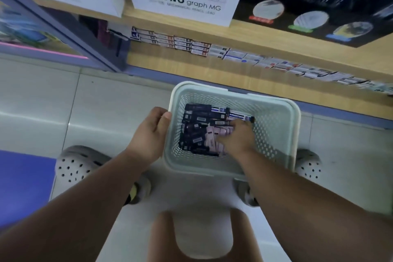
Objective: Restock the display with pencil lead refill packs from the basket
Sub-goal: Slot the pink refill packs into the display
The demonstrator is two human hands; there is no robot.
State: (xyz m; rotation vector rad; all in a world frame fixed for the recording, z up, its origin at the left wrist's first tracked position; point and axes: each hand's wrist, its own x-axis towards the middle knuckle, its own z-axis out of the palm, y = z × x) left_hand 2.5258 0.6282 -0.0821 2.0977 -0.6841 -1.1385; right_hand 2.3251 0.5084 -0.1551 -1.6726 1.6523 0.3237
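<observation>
**Down among the refill packs**

Nearest, grey clogs (80, 166) stand on the pale floor (106, 95). Just past them the left grip (148, 134) holds the basket (294, 134) by its left rim, thumb over the edge. The right grip (238, 136) lies inside on the lead refill packs (197, 127), dark and pink, heaped at the bottom; whether it has closed on one cannot be told. Beyond, a row of packs (191, 43) lines a wooden shelf (180, 64), with white boxes (182, 0) higher up.
</observation>
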